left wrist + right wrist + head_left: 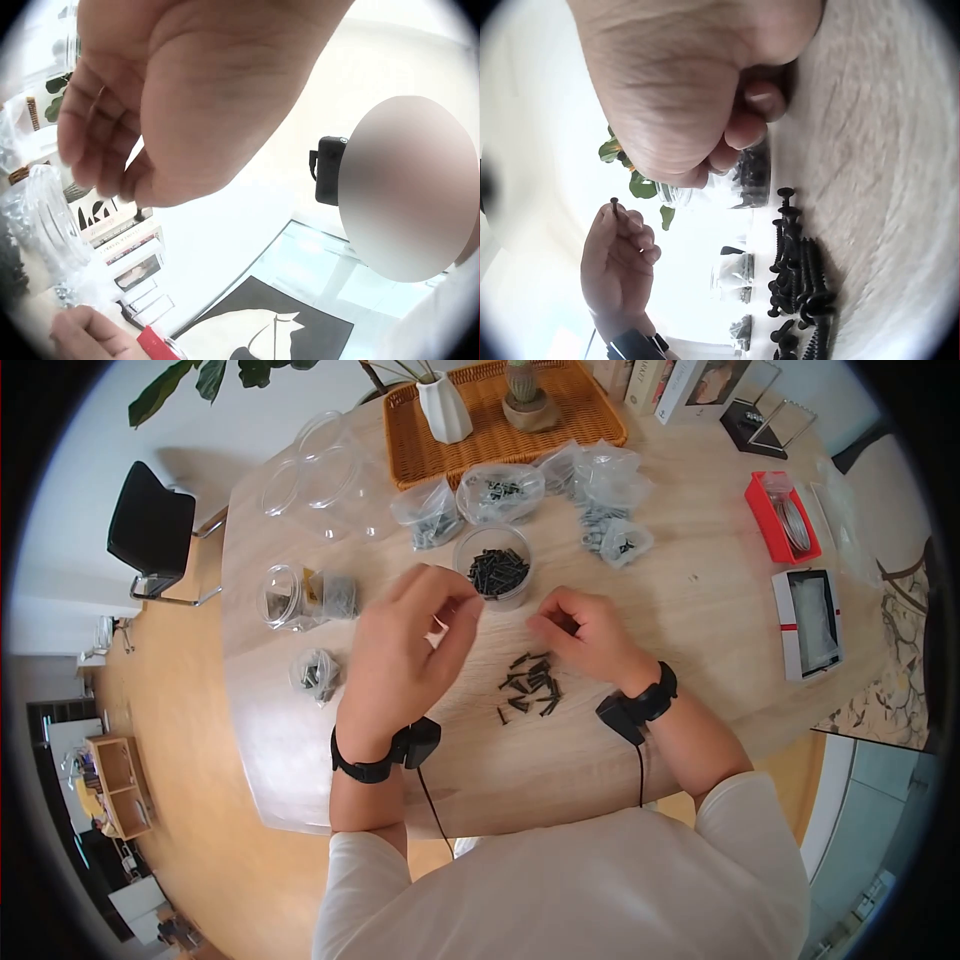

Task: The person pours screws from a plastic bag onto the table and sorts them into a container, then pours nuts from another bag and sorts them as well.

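Note:
My left hand (405, 645) is raised over the table and pinches a black screw (615, 204) between thumb and fingertips, as the right wrist view shows. My right hand (590, 635) is low at the tabletop with its fingers curled; I cannot tell whether anything is between thumb and forefinger. Just below it lies a loose pile of black screws (538, 680); in the right wrist view the screws (802, 277) lie in a heap on the wood. Beyond the hands stands a clear round tub (520, 598) with many black screws (497, 570) in it.
Bags of hardware (430, 510) and a bag of grey pieces (600, 520) lie behind the tub. Clear jars (283, 598) and a small bag (317, 675) are at left. A wicker tray (410, 450) stands at the back, a red box (770, 525) and white box (787, 645) at right.

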The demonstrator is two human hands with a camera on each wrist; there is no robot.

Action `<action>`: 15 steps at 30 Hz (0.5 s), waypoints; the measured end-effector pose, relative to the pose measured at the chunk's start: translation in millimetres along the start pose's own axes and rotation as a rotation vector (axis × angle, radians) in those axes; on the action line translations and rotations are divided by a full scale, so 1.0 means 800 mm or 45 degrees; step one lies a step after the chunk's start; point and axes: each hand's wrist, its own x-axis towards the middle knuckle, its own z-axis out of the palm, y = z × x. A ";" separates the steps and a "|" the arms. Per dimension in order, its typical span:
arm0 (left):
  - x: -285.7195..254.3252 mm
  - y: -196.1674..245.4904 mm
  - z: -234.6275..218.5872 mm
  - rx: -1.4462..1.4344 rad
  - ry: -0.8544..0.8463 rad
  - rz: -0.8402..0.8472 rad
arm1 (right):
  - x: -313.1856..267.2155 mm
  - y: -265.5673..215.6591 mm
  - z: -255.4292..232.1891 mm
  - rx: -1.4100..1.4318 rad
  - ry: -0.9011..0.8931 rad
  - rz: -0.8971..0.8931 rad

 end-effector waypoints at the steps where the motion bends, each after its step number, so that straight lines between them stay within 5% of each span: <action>1: 0.003 0.000 0.002 0.002 -0.006 0.007 | 0.000 0.000 0.000 -0.013 -0.007 -0.017; 7: 0.021 -0.004 0.025 0.326 0.529 0.241 | 0.000 0.001 0.001 -0.019 -0.001 -0.050; 11: 0.013 -0.011 0.012 0.259 0.534 0.361 | 0.000 0.002 0.000 -0.039 0.007 -0.052; 14: -0.005 -0.008 -0.008 0.027 -0.120 0.095 | 0.000 0.000 0.000 0.005 -0.006 -0.020; 15: -0.010 -0.008 -0.007 0.030 -0.126 0.098 | 0.001 0.000 0.000 0.010 0.001 -0.021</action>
